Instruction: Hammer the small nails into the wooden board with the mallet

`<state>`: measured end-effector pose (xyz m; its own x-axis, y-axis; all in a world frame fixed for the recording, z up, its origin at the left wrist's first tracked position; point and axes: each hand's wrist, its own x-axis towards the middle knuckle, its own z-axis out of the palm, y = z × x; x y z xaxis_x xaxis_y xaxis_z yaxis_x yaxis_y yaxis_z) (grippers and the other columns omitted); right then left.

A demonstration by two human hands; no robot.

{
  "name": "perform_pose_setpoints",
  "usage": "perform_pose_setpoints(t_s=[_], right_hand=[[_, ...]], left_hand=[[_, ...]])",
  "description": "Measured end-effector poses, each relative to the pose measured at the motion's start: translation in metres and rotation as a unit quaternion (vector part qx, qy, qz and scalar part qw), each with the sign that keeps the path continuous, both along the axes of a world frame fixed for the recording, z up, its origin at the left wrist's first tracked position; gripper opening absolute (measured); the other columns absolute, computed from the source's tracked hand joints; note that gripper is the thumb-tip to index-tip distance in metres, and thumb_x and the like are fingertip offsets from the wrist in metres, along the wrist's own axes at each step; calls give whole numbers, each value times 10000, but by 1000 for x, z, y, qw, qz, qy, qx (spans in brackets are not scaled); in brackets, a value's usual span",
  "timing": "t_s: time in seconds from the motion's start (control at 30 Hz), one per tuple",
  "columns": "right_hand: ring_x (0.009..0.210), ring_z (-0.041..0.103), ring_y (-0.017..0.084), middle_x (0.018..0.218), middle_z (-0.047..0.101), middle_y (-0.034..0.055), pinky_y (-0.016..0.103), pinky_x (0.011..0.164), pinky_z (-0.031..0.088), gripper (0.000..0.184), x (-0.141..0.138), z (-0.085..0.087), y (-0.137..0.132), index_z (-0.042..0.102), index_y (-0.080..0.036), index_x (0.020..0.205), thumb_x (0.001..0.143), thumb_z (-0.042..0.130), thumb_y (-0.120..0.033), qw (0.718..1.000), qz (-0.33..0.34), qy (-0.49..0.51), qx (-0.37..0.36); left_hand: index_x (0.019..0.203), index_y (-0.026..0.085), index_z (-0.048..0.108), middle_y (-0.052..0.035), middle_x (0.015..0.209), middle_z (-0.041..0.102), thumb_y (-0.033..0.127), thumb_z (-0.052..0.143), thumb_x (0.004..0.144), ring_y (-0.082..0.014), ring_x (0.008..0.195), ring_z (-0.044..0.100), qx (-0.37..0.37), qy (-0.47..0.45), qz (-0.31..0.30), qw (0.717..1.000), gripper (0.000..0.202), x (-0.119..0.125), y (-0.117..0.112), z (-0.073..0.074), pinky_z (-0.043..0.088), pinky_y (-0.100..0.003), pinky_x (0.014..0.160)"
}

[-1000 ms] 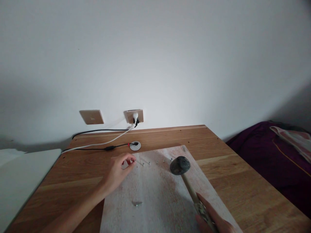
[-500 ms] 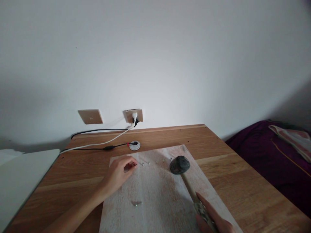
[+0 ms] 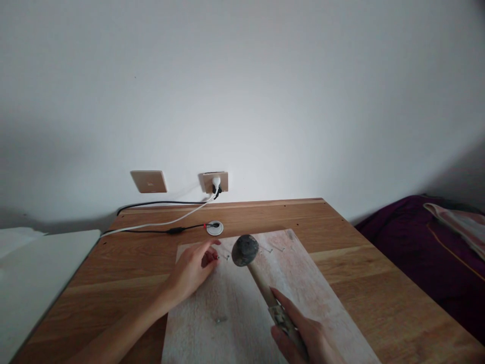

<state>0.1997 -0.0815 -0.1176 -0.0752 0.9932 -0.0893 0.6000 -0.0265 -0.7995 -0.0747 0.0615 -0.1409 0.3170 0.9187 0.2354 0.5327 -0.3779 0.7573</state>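
Note:
My right hand (image 3: pixel 299 328) grips the wrapped handle of a mallet (image 3: pixel 245 251) with a dark head and a pale wooden shaft, its head held over the whitewashed board (image 3: pixel 250 303). At the board's far left, my left hand (image 3: pixel 195 265) has its fingers closed around a small nail (image 3: pixel 217 258), mostly hidden by the fingertips. Just to the right of those fingertips a thin nail (image 3: pixel 228 258) stands in the board. Farther right, past the mallet head, stand more nails (image 3: pixel 271 251). A few loose nails (image 3: pixel 221 319) lie nearer to me on the board.
Beneath the board is a wooden table (image 3: pixel 348 283). White and black cables (image 3: pixel 162 223) run along its back left, by a round grommet (image 3: pixel 215 228). A plugged socket (image 3: pixel 223 182) is on the wall. Purple bedding (image 3: pixel 409 247) lies at right, a white surface (image 3: pixel 45 263) at left.
The mallet has swung left across the board, toward my left hand. My left index finger has lifted a little, while that hand stays at the same nail. The view has shifted slightly.

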Motion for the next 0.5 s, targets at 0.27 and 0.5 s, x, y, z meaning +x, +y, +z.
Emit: perform_pose_setpoints(t_s=[0.27,0.5], right_hand=[[1026,789,256,1143,825,131,345,897,576,638,-27,17,22,505,-117,1540,977,456,-415,995,90,24,-38],[1034,794,259,1161,816,172,335,901,580,639,-28,18,20,499,-35,1532,993,441,-372,995,94,2,-25]], left_hand=[[1261,222,675,14,837,748,25,658,775,-192,765,708,1,-8,8,1000,526,0,-1,5,531,-281,753],[1438,255,587,-3,912,764,83,646,817,-202,832,717,-22,-35,-7,999,647,-1,-1,-1,535,-314,818]])
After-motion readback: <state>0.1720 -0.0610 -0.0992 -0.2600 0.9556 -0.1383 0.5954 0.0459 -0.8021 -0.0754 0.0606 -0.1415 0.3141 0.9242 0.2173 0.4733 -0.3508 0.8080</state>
